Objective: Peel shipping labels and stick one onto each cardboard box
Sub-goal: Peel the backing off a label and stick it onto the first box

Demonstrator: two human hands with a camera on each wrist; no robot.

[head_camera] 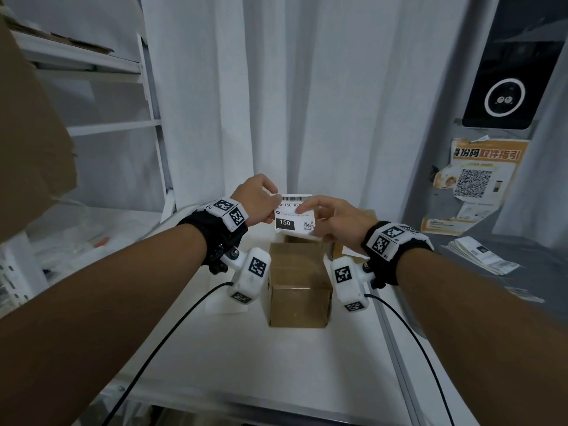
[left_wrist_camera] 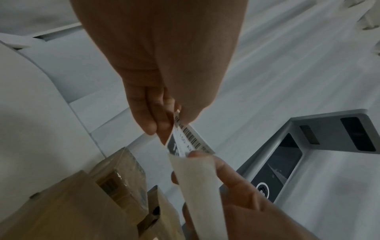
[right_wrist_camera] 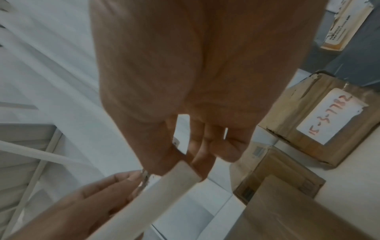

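A white shipping label [head_camera: 292, 217] printed with a barcode and "150" hangs in the air above a plain cardboard box [head_camera: 299, 281]. My left hand [head_camera: 274, 200] pinches the label's upper left edge. My right hand [head_camera: 309, 223] pinches its right side. In the left wrist view my left hand [left_wrist_camera: 162, 129] holds the printed label [left_wrist_camera: 186, 139], while the plain backing paper [left_wrist_camera: 197, 181] curls away in my right hand. The right wrist view shows my right hand [right_wrist_camera: 185, 164] gripping that backing paper [right_wrist_camera: 164, 191].
The white table [head_camera: 252, 358] carries more cardboard boxes behind and to the right, one with a red handwritten sticker [right_wrist_camera: 329, 116]. A stack of labels [head_camera: 482, 256] lies on the grey counter at right. White shelving [head_camera: 116, 124] stands at left, a curtain behind.
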